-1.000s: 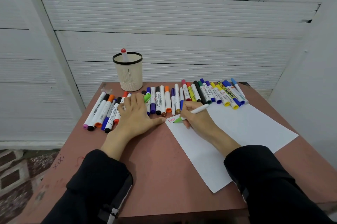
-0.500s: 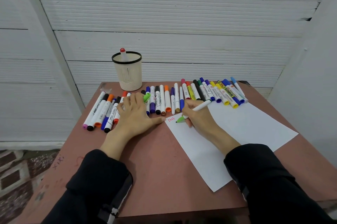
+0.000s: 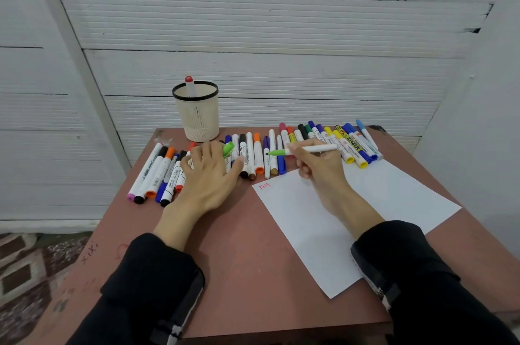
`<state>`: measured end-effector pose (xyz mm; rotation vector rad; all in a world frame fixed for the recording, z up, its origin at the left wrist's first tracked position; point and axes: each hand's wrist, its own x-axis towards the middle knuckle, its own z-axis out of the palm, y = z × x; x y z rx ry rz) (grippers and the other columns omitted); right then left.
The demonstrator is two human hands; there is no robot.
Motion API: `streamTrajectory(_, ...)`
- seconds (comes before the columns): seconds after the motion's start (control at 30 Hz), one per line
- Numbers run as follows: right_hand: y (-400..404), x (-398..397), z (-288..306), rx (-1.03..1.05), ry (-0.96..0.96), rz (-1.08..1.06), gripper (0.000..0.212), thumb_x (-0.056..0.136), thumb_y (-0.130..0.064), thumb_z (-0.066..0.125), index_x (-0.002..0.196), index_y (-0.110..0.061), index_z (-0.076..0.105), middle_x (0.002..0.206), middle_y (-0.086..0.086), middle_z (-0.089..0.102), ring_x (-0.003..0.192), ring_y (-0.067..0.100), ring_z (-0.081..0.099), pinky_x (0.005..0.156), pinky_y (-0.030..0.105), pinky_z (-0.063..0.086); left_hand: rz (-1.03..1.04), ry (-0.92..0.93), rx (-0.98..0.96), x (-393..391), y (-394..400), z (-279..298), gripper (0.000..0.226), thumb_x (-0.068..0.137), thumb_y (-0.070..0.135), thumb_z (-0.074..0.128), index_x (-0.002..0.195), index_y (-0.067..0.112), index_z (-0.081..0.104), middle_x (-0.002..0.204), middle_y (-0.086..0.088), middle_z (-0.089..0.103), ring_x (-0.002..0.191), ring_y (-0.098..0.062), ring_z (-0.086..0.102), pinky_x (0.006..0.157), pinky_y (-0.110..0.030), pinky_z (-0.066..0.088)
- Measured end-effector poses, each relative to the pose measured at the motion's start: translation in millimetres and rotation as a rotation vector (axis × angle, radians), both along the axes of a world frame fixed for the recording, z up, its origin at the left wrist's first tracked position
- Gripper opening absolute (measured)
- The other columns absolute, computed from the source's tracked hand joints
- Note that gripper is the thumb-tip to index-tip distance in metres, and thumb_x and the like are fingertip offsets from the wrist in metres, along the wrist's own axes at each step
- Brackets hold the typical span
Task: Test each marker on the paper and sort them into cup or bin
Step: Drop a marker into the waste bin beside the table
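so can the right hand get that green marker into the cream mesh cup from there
Probably yes. The right hand holds the uncapped green marker lifted above the row of markers, and the black-rimmed cream mesh cup stands open-topped with one red-capped marker inside. Only the left hand lies low between.

The sheet of paper carries the word "Test" in red handwriting at its near-left corner. A yellow marker in the row at the back right bears the printed word "MARKER" in black capitals along its barrel. The table shows scrawled letters resembling "xixi" near its left edge; print on the other marker barrels is too small to read.
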<state>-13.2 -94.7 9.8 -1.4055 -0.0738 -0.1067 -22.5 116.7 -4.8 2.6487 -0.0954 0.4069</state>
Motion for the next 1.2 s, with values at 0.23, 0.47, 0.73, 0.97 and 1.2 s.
streamTrajectory(0.23,-3,-8,13,0.295,0.081,0.191,0.022,0.096,-0.011,0.043,0.088,-0.005,0.062,0.063,0.009,0.06,0.056,0.013,0.046,0.049,0.021,0.036,-0.1,-0.143,0.089,1,-1,2,0.02,0.103,0.029,0.028,0.108,0.018,0.044,0.108,0.006,0.047,0.107,-0.017,0.037,0.106,-0.045,0.014)
streamTrajectory(0.47,-1,-6,7,0.182,0.054,0.26,0.019,0.095,-0.007,0.043,0.085,-0.005,0.06,0.066,0.011,0.061,0.061,0.017,0.046,0.052,0.022,0.037,-0.14,-0.196,0.101,2,-2,2,0.02,0.103,0.022,0.035,0.118,0.023,0.049,0.11,0.009,0.052,0.104,-0.014,0.038,0.102,-0.04,0.012)
streamTrajectory(0.73,-14,1,9,0.108,0.045,0.187,0.013,0.092,-0.007,0.058,0.093,0.002,0.067,0.069,0.013,0.067,0.059,0.015,0.047,0.05,0.019,0.04,-0.332,-0.23,-0.156,1,2,12,0.027,0.096,0.024,0.055,0.122,0.021,0.064,0.09,0.012,0.058,0.085,-0.008,0.052,0.082,-0.031,0.041)
streamTrajectory(0.97,-15,2,-1,-0.538,-0.206,0.127,0.012,0.085,-0.017,0.073,0.09,-0.028,0.074,0.088,-0.009,0.071,0.078,-0.001,0.061,0.069,0.011,0.047,-0.389,-0.073,-0.371,-5,-4,14,0.013,0.09,0.019,0.064,0.1,0.024,0.06,0.085,0.015,0.068,0.088,0.003,0.059,0.078,-0.012,0.043)
streamTrajectory(1.2,-8,0,-13,-1.097,-0.555,0.033,0.028,0.101,-0.015,0.045,0.127,-0.016,0.054,0.116,0.001,0.06,0.1,0.016,0.053,0.087,0.031,0.044,-0.349,0.011,-0.586,-4,-10,14,0.011,0.098,0.012,0.052,0.102,0.021,0.054,0.092,0.011,0.069,0.086,-0.001,0.063,0.078,-0.012,0.046)
